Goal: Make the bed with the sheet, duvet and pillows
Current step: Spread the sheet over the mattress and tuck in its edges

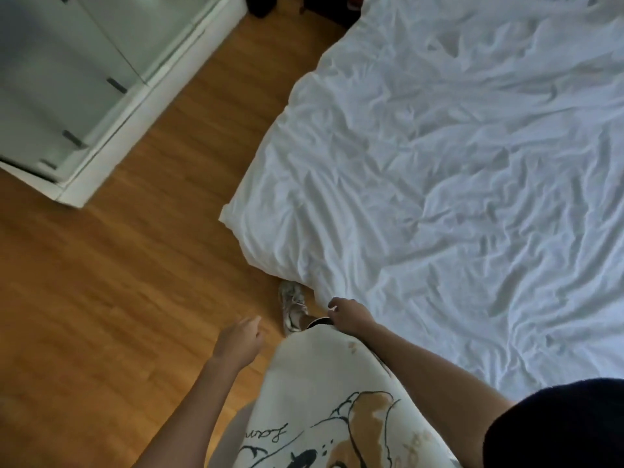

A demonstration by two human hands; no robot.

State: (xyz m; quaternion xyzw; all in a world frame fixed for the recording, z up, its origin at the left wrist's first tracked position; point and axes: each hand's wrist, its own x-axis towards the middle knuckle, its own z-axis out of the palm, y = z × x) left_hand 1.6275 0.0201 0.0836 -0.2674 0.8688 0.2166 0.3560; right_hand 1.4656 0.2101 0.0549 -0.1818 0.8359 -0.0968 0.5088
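Note:
A wrinkled white duvet (456, 170) covers the bed and fills the right side of the head view; one corner (236, 217) hangs out over the wooden floor. My right hand (347, 315) hovers just beside the duvet's near edge, fingers loosely curled, holding nothing. My left hand (239, 342) hangs over the floor to the left of my body, fingers loosely curled and empty. No pillows show in view.
A white wardrobe (84, 79) with dark handles stands at the upper left. Wooden floor (118, 282) lies between it and the bed. My foot in a light sneaker (293, 309) stands at the bed's corner. Dark objects sit at the top by the bed's far end.

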